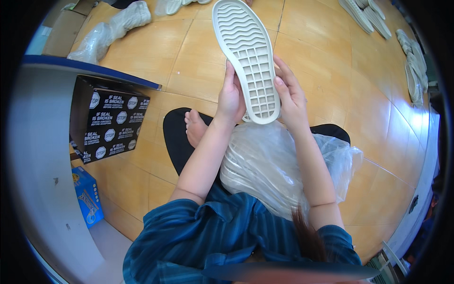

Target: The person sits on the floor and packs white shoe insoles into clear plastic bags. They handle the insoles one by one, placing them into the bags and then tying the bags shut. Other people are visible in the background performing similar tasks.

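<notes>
A white shoe sole (255, 61) is held up over my lap, its hollow side facing me, with wavy ribs at the toe and a square grid toward the heel. My left hand (231, 97) grips its left edge, thumb along the rim. On the opposite edge, my right hand (291, 94) is closed with the thumb in front and fingers behind. Part of another pale piece shows just behind the heel; most of it is hidden. Below, a clear plastic bag (265, 165) full of stacked white soles rests on my lap between my forearms.
Bagged soles (116, 31) lie on the tiled floor (326, 61) at the far left. Loose soles (366, 16) sit at the far right, with a further pile (414, 68) by the right wall. A black printed box (113, 123) and a blue box (87, 196) stand at left.
</notes>
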`<control>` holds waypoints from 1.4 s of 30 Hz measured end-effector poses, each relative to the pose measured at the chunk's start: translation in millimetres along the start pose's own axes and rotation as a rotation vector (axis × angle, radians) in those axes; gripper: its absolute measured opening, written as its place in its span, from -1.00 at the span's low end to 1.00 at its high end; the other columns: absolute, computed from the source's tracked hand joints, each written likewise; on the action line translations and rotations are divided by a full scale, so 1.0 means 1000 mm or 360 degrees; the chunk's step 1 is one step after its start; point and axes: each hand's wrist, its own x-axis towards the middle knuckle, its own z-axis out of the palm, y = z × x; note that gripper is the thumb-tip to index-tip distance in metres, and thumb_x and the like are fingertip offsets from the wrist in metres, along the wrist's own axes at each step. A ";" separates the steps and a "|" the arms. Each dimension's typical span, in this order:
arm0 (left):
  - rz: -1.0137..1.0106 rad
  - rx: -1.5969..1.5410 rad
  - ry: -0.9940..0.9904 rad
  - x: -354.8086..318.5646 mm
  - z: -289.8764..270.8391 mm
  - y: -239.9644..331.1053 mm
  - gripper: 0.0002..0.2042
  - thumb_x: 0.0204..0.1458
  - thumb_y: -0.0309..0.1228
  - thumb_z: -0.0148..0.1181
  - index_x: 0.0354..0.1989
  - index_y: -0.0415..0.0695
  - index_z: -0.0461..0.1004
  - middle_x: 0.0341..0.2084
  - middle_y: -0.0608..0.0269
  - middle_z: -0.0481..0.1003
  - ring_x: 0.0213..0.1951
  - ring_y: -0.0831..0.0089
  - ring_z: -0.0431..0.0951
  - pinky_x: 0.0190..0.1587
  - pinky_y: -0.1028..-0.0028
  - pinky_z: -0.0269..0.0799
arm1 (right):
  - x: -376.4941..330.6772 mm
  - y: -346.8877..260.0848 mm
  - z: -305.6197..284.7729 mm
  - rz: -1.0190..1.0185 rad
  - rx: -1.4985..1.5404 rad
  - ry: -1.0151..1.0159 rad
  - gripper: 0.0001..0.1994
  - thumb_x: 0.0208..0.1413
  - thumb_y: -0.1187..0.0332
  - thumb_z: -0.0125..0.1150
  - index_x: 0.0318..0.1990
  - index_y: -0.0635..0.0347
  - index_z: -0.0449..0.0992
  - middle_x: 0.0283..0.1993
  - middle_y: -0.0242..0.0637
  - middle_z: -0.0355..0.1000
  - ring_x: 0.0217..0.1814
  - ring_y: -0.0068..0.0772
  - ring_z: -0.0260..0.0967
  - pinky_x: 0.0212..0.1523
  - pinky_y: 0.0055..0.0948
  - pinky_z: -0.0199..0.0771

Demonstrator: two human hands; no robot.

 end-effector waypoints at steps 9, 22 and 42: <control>0.0103 0.0163 -0.0150 -0.054 0.008 0.046 -0.44 0.37 -0.01 -0.43 0.31 -0.16 0.21 0.15 0.08 0.42 0.15 0.25 0.46 0.20 0.23 0.40 | -0.047 -0.021 0.016 -0.0042 0.0293 -0.0216 -0.49 0.24 0.51 0.12 0.34 0.36 0.22 0.26 -0.12 0.33 0.14 -0.44 0.39 0.17 -0.42 0.38; 0.0146 0.0097 -0.0267 -0.086 -0.022 0.058 -0.48 0.36 -0.06 -0.27 0.32 -0.16 0.20 0.18 0.11 0.40 0.18 0.30 0.43 0.25 0.25 0.32 | -0.069 -0.005 0.033 0.0021 0.0452 -0.0265 -0.47 0.14 0.58 0.21 0.29 0.38 0.29 0.22 -0.10 0.36 0.15 -0.34 0.41 0.18 -0.36 0.40; -0.0381 -0.0848 -0.0337 -0.061 -0.026 0.030 -0.48 0.38 -0.08 -0.37 0.28 -0.23 0.24 0.15 0.06 0.41 0.15 0.23 0.46 0.22 0.24 0.40 | -0.058 -0.006 0.024 0.0363 0.0566 -0.0145 -0.53 0.31 0.38 0.03 0.35 0.23 0.24 0.25 -0.27 0.36 0.16 -0.56 0.34 0.08 -0.57 0.35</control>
